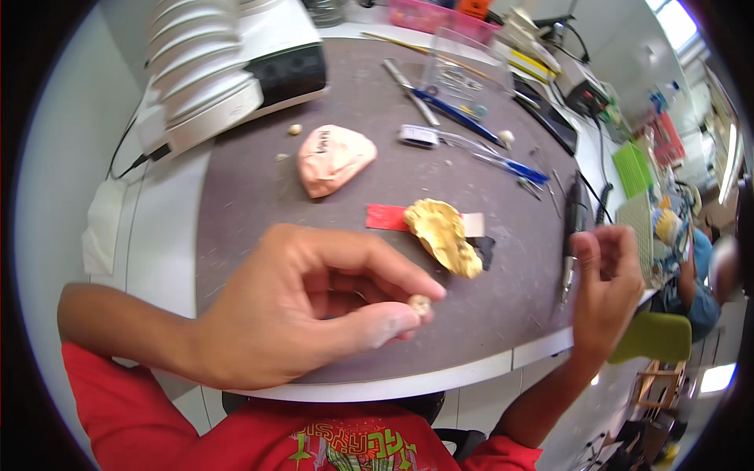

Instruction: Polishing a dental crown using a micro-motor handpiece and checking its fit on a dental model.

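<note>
"where's the tooth (419, 304)?"
"pinched in the left hand (294, 314), seven o'clock from the yellow mold (441, 238), not set down."
"right hand (608, 286)?"
"half open beside the black drill (577, 208), seemingly empty."

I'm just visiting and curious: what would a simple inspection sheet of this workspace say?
Surface: brown tabletop, scattered with small crumbs.
Job's things: pale, tooth-like piece held up; yellow cast and pink block on the tabletop.
Clutter: blue tool and other loose tools toward the far right.
Hands: left hand pinches the piece between thumb and fingers; right hand, blurred and half-curled, is by the black handpiece, nothing seen in it.
Cables: coiled black cord at right; black plug in the white machine.
Surroundings: green chair and a person in blue, right.
</note>
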Motion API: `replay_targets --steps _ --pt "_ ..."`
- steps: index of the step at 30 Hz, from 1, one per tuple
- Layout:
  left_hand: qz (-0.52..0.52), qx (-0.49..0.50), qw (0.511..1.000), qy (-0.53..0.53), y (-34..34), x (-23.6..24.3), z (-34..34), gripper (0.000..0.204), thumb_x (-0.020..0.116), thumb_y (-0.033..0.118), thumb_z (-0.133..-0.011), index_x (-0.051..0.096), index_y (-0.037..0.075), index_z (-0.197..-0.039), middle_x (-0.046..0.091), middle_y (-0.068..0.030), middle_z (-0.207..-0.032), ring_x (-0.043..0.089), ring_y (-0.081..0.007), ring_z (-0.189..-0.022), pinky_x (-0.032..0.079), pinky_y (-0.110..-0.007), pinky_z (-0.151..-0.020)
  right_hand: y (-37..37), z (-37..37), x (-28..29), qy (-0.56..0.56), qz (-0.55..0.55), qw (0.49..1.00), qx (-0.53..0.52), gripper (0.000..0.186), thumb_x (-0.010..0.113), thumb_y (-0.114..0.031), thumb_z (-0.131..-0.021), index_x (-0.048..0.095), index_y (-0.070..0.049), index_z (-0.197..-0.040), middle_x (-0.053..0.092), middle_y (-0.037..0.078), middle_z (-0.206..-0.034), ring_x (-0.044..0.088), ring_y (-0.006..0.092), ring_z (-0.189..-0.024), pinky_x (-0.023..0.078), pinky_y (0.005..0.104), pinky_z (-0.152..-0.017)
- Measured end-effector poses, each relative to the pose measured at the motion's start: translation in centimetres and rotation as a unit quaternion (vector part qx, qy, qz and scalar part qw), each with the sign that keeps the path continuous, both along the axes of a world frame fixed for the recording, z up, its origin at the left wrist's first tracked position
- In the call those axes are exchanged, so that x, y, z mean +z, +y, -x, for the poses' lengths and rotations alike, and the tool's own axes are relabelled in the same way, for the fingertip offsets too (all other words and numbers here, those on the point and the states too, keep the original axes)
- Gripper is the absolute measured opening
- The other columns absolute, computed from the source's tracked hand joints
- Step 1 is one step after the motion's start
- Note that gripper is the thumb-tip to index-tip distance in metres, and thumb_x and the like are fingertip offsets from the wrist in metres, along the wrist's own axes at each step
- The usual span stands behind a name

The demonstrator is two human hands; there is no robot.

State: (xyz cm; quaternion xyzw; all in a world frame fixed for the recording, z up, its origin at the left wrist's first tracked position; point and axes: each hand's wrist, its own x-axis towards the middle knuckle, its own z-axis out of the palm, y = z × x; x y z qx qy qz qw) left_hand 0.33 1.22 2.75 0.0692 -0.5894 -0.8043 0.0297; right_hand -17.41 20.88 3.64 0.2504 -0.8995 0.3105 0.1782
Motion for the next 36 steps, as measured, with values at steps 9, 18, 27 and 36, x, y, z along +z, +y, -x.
replay_targets --steps 9,18,27,36 --pt "-0.103 -0.032 0.993 -0.041 -0.2 -0.8 0.1 0.022 0.058 0.001 -0.084 0.056 -0.005 -0.105 0.062 -0.0154 -0.097 0.061 -0.0160 -0.089 0.051 -0.027 -0.081 3.0 4.0 -1.5 -0.125 -0.152 0.980 0.004 0.041 0.061 -0.027 -0.082 0.042 0.000 -0.058 0.035 0.000 -0.049 0.031 0.0081 -0.049 0.024 0.0290 -0.044" --pt "-0.186 -0.050 0.980 -0.056 -0.2 -1.3 0.1 0.020 0.058 0.002 -0.084 0.054 -0.004 -0.103 0.059 -0.0143 -0.098 0.060 -0.0166 -0.092 0.051 -0.028 -0.082 0.7 0.4 -2.0 -0.234 0.400 0.854 0.235 0.020 0.061 -0.019 -0.079 0.050 -0.004 -0.072 0.041 -0.001 -0.063 0.030 0.0058 -0.044 0.021 0.0204 -0.039" --pt "-0.211 -0.051 0.975 -0.049 0.0 -1.7 0.0 0.019 0.056 0.001 -0.085 0.053 -0.003 -0.103 0.058 -0.0128 -0.100 0.060 -0.0173 -0.093 0.051 -0.028 -0.082 -2.5 -5.9 -2.2 -0.172 0.303 0.846 0.404 0.034 0.062 -0.034 -0.083 0.057 0.000 -0.089 0.057 0.010 -0.067 0.060 0.0201 -0.059 0.050 0.0278 -0.055" --pt "-0.241 -0.044 0.969 -0.038 -0.3 -1.7 -0.1 0.018 0.056 0.001 -0.085 0.054 -0.003 -0.103 0.061 -0.0150 -0.097 0.062 -0.0155 -0.087 0.051 -0.025 -0.079 -3.6 -8.8 -3.0 -0.090 0.247 0.898 0.353 0.039 0.068 -0.030 -0.078 0.039 -0.007 -0.093 0.050 0.008 -0.071 0.060 0.0227 -0.068 0.051 0.0306 -0.063"
